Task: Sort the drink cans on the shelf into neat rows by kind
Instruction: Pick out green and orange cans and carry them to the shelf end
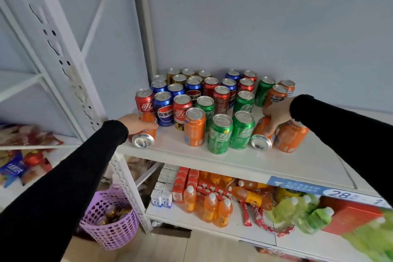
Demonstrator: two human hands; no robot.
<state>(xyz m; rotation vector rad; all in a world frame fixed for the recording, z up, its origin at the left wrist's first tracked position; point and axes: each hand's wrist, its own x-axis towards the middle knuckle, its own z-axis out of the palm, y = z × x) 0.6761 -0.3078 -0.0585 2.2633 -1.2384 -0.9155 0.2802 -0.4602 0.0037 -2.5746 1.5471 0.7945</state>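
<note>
Two orange cans are in hand on the white shelf (212,157). Left hand (136,122): fingers curled round a tipped orange can (146,132) at the shelf's left front edge, its silver base facing the camera. Just behind it: an upright red cola can (144,100) and a blue Pepsi can (163,108). Centre front: an upright orange can (194,126), then two green Sprite cans (220,134) side by side. Behind them, mixed red, blue, gold and green cans stand unsorted back to the wall. Right hand (276,114): fingers wrapped over a second tipped orange can (262,134), base toward the camera, just right of the Sprite pair. Touching it on the right: another orange can (290,136), leaning. Below left: a purple basket (110,227) on the floor.
</note>
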